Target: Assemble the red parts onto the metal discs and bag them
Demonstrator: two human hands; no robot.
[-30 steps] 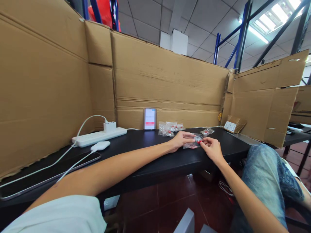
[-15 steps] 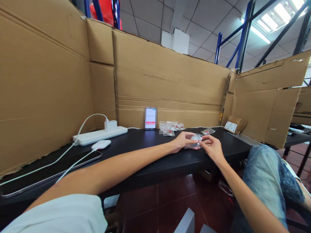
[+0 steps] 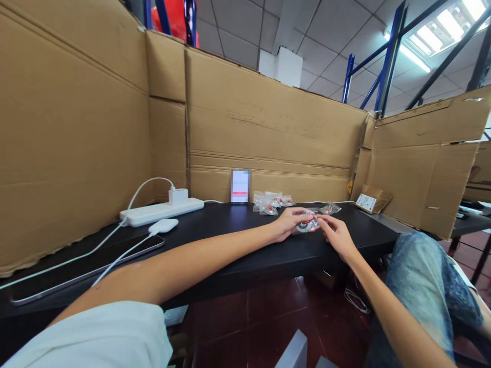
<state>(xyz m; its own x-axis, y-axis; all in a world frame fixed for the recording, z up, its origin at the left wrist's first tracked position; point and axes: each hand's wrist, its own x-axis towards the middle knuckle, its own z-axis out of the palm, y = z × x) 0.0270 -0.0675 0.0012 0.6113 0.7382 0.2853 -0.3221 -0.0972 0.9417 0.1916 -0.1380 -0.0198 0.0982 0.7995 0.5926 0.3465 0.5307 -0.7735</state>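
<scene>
Between my hands, above the black table (image 3: 230, 240), is a small clear plastic bag (image 3: 306, 228) with a pale ring-shaped item inside. My left hand (image 3: 290, 223) grips the bag from the left, thumb on top. My right hand (image 3: 335, 234) pinches its right edge near the top. What exactly lies in the bag is too small to make out. Several similar clear bags with red spots (image 3: 270, 202) lie in a pile beyond my left hand. One more such bag (image 3: 330, 208) rests behind my right hand.
A phone (image 3: 240, 187) with a lit screen leans on the cardboard wall (image 3: 276, 128). To the left are a white power strip (image 3: 161, 211), a white puck with cable (image 3: 163, 226) and a dark tablet (image 3: 92, 268). A labelled brown package (image 3: 373, 199) sits at the right end.
The bag has tilted slightly in my hands, and its ring shape shows more clearly. My right fingers have shifted at its edge. The whole view has moved slightly.
</scene>
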